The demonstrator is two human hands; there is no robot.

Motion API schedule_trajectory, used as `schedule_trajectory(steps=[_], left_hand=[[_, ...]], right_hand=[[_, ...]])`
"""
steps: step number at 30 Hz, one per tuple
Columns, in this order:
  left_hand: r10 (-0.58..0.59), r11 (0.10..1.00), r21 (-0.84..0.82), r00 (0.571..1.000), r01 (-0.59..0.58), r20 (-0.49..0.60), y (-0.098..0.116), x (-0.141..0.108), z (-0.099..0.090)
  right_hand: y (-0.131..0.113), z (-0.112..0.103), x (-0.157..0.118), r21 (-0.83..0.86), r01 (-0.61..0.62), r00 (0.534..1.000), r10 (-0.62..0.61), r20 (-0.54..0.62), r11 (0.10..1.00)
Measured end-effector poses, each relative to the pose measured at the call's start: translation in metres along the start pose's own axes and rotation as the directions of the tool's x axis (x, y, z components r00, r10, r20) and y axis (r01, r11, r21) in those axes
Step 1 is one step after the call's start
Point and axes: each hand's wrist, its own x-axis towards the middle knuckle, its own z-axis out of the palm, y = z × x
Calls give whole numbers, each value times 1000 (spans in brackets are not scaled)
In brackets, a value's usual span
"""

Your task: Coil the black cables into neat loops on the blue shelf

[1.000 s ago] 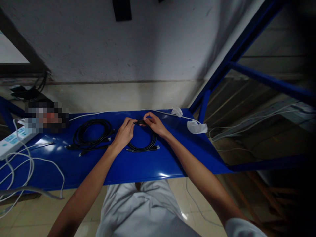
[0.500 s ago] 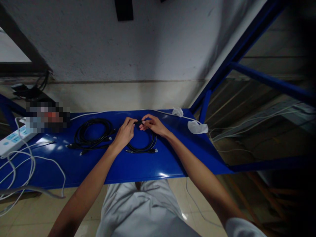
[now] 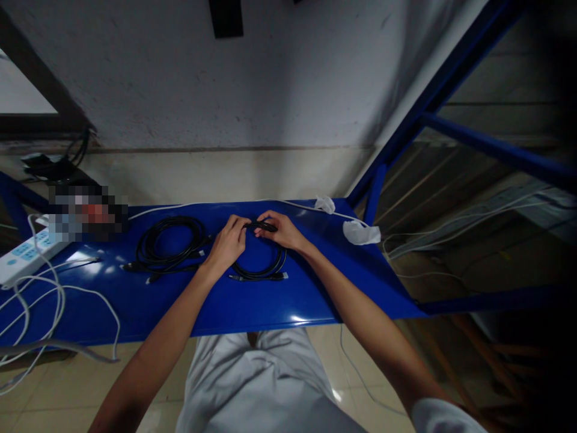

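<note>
A black cable (image 3: 260, 276) is looped into a coil on the blue table, its two plug ends at the near side; the right one has a pale tip. At the far side of this coil, my left hand (image 3: 229, 240) is closed, fingertips gripping the cable. Facing it across a small gap, my right hand (image 3: 282, 231) pinches the same far stretch between thumb and fingers. A short dark piece lies across the right fingers; whether it is a tie or part of the cable I cannot tell. Left of my hands lies a bundle of coiled black cables (image 3: 148, 264).
A white power strip (image 3: 27, 258) with loose white cords (image 3: 63, 288) occupies the table's left end, beside a blurred-out patch. Crumpled white plastic pieces (image 3: 360, 233) lie at the right. The wall rises behind the table (image 3: 270, 307); blue frame bars (image 3: 374, 195) slant up at right.
My right thumb and fingers have shifted slightly, and more of the dark piece now shows across them. My left hand and the coils stay almost where they were.
</note>
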Motion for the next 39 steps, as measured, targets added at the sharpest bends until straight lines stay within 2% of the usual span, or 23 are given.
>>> schedule_trajectory(steps=[5,11,18,27,39], left_hand=[[-9,998,70,1000,9,3,6,0,-2],[79,990,116,997,-78,-12,12,2,-8],[199,961,173,975,-214,102,15,4,-6],[212,951,195,967,-238,144,10,10,0],[248,934,239,963,-266,101,6,11,4]], right_hand=[[-1,-1,0,-43,1,1000,-1,-9,999],[1,-2,0,-68,4,1000,-4,-3,998],[2,-2,1,-97,34,999,-34,9,995],[2,-3,1,-151,25,1000,-26,-7,988],[-2,-2,0,-161,16,1000,-14,13,987]])
